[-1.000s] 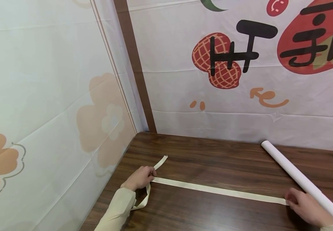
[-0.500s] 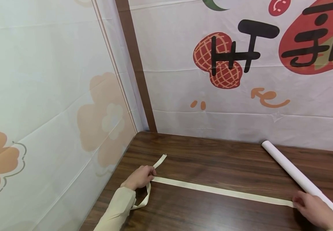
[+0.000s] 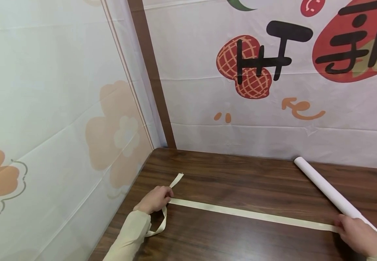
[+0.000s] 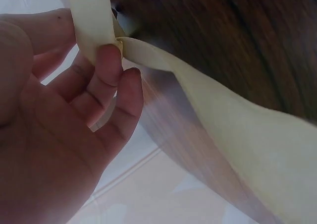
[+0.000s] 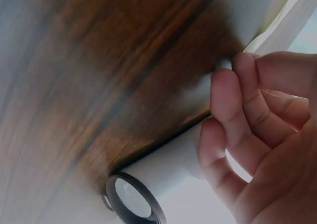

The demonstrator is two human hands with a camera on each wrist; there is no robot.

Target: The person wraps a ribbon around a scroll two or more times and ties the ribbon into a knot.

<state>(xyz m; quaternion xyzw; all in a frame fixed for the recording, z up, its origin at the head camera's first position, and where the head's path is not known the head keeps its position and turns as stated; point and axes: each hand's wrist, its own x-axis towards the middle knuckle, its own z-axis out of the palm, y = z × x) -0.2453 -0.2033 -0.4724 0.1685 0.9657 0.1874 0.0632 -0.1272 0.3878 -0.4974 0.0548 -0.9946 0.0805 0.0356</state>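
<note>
A flat cream ribbon (image 3: 253, 214) runs straight across the dark wooden table between the two hands. At its left part, my left hand (image 3: 155, 199) pinches it between thumb and fingers. Beyond that hand a short frayed tail points away, and a loop hangs back toward the wrist. In the left wrist view the ribbon (image 4: 237, 125) twists as it leaves the fingertips of the left hand (image 4: 74, 125). My right hand (image 3: 358, 233) pinches the ribbon's right end. The right wrist view shows thumb and fingertips of the right hand (image 5: 257, 120) together at the ribbon (image 5: 272, 33).
A long white roll (image 3: 325, 188) lies slantwise on the table at the right, beside the right hand. Its round dark-rimmed end (image 5: 133, 199) shows in the right wrist view. A printed fabric wall (image 3: 195, 136) stands along the table's far edge, another (image 3: 54, 90) along its left.
My right hand has moved to the right with the ribbon's end, and the stretch between the hands is longer. The left hand has stayed nearly in place.
</note>
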